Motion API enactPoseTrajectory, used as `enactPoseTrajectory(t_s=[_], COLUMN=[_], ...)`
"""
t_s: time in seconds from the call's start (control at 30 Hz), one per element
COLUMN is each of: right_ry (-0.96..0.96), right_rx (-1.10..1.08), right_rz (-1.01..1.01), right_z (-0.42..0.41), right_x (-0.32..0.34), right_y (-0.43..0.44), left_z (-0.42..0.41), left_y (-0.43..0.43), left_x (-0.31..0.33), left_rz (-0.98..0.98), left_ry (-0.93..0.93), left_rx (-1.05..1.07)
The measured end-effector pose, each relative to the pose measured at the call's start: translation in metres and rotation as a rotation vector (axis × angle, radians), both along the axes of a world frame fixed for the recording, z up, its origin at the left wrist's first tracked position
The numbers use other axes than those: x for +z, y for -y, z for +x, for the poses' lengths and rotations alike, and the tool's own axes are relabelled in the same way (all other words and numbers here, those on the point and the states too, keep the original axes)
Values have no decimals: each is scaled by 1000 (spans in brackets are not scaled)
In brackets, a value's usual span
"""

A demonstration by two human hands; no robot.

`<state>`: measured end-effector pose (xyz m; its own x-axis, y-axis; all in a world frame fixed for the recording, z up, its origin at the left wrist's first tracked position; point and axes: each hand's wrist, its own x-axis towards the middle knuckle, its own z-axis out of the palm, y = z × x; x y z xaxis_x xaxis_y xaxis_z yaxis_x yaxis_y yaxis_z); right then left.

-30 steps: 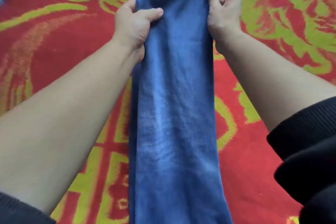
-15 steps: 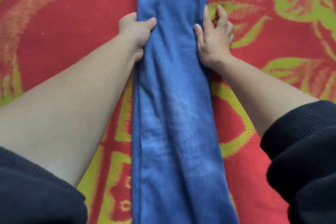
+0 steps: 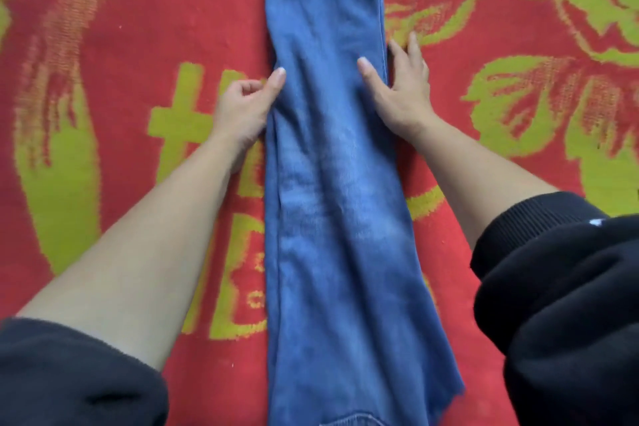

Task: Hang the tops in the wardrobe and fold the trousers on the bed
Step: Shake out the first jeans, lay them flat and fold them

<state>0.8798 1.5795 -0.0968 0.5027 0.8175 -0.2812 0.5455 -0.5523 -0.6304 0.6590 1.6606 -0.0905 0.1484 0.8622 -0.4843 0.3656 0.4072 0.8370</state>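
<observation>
Here we are, looking straight down: a pair of blue trousers point(image 3: 332, 183) lies flat and folded lengthwise, a long strip running up the middle of the red bed cover point(image 3: 138, 45) with its yellow-green pattern. The left hand point(image 3: 242, 107) sits at the strip's left edge, thumb laid on the denim, fingers point(image 3: 247, 88) curled just beside it; whether it pinches the cloth is hard to tell. The right hand point(image 3: 401, 93) lies flat across the right edge, thumb on the denim, the other fingers stretched out on the cover. Both forearms are bare, with black sleeves point(image 3: 560, 287) pushed up.
</observation>
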Motion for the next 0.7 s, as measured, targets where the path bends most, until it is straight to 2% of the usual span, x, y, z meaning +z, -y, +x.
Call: enactPoseTrajectory(t_s=[0.07,0.13,0.2,0.37,0.5,0.57,0.63,0.7], right_ry=[27,49,65,91,54,21,118,269], right_rx=[41,101,148,96,0,2,20,-11], right_rz=[-36,-60,-68,-18,-32,-76,-122,-152], right_z=[-13,-23,-23,-29,-57,-75,-96,-116], right_x=[2,1,-4,-12,0,8,12,14], right_y=[39,78,106,123,153,195,251,312], left_z=[-21,-42,-57,-62,-70,-90,-117,-138], left_y=[36,68,88,105,172,236,303,350], left_x=[-3,-8,-18,-10,2,7,10,17], left_rz=[-50,-10,35,111,224,125,77,54], left_ry=[100,52,19,2,-328,-426,-513,-564], left_rx=[-24,-152,-194,-23,89,-59,-253,-221])
